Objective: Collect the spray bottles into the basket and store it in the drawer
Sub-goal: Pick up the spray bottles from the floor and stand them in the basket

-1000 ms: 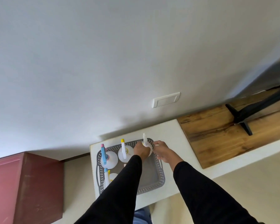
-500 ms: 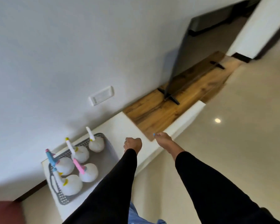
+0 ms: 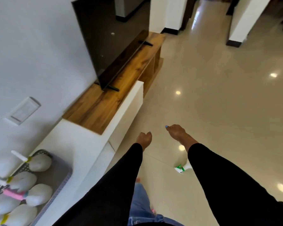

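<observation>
the glossy floor (image 3: 219, 111) carries one green-triggered spray bottle (image 3: 180, 168), partly behind the right sleeve. on the white bench (image 3: 75, 141), the grey basket (image 3: 62, 181) holds several white spray bottles (image 3: 39, 162). left hand (image 3: 144, 138) grip curled, empty; right hand (image 3: 176, 132) grip loose, empty.

The basket (image 3: 62, 181) and its blurred spray bottles (image 3: 39, 162) run off the left edge. On the floor (image 3: 219, 103), a green-triggered spray bottle (image 3: 180, 168) lies mostly behind the right sleeve (image 3: 219, 185). The left hand (image 3: 144, 138) hides its curled fingers.
</observation>
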